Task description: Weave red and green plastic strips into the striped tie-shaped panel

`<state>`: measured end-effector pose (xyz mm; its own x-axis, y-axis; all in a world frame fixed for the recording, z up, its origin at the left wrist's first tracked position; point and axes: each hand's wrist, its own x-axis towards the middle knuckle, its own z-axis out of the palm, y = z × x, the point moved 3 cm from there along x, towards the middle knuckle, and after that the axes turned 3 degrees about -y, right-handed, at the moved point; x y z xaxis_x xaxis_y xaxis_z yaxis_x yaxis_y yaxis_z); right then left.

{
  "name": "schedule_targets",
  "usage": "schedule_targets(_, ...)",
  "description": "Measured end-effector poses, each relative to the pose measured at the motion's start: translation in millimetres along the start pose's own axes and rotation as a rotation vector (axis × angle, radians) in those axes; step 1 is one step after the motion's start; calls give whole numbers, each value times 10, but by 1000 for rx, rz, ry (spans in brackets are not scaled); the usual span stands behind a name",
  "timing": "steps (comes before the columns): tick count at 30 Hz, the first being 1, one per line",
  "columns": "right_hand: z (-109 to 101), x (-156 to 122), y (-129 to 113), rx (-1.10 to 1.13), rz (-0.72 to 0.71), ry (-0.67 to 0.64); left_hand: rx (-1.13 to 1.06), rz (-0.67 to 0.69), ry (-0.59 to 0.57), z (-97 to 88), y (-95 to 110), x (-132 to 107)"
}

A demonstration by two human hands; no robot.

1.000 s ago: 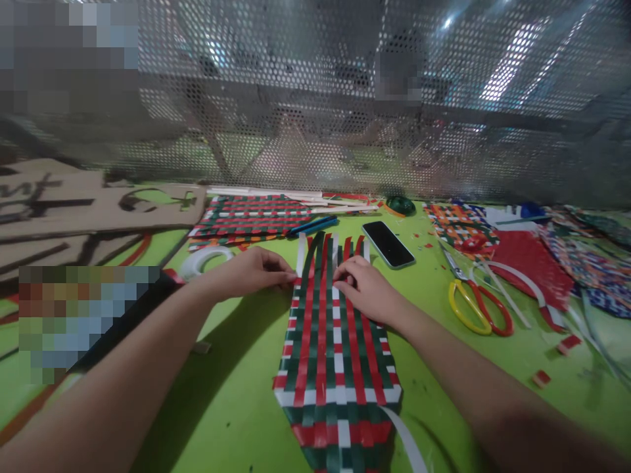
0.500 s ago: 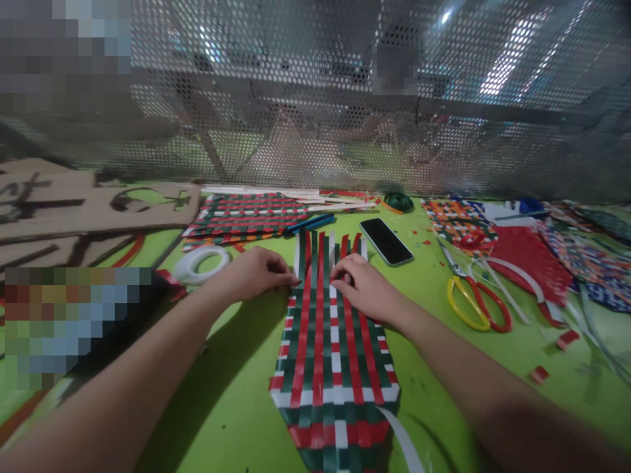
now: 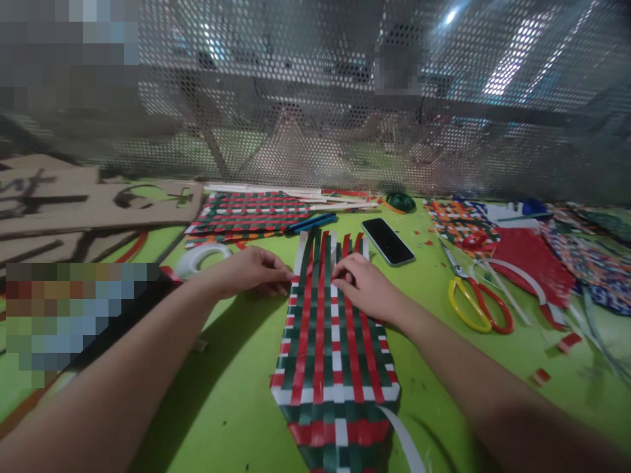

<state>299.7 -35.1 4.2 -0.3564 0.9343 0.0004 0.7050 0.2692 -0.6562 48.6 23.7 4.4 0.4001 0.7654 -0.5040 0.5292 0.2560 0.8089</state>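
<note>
A woven piece of red, green and white flat strips (image 3: 325, 348) lies lengthwise on the green table before me. Its loose strip ends stick up at the far end, slightly bent. My left hand (image 3: 259, 270) pinches at the left edge there, where a bit of red strip shows by the fingertips. On the far end's middle, my right hand (image 3: 363, 284) has thumb and forefinger closed at the strips; its fingers hide exactly what they grip. A white strip (image 3: 401, 433) trails from the near right side of the weave.
Right of the weave lie yellow-and-red-handled scissors (image 3: 478, 302) and a phone (image 3: 388, 241). A white tape roll (image 3: 190, 263) sits beyond my left forearm. Cardboard cutouts (image 3: 98, 203) are at left, another woven sheet (image 3: 251, 213) behind. A perforated metal screen (image 3: 315, 98) borders the table's back.
My left hand has shifted slightly left, its fingertips now at the weave's outer edge with red strip showing there. The loose left strip ends lean more to the right. My right hand stays put.
</note>
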Motion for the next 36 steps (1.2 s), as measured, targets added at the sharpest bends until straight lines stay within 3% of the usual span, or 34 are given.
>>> schedule_targets(11,8,-10,-19,-9,8,-3,58,9,100,81,-35,49)
schedule_targets(19,2,-5,-13,-14,7,-4,-49,-9,-58,12,-28,0)
schedule_targets(28,7,-1,-15,-13,2,-5,60,-42,72,96,52,-6)
schedule_targets(36,2,1,-21,-25,5,-7,100,-54,67,142,8,22)
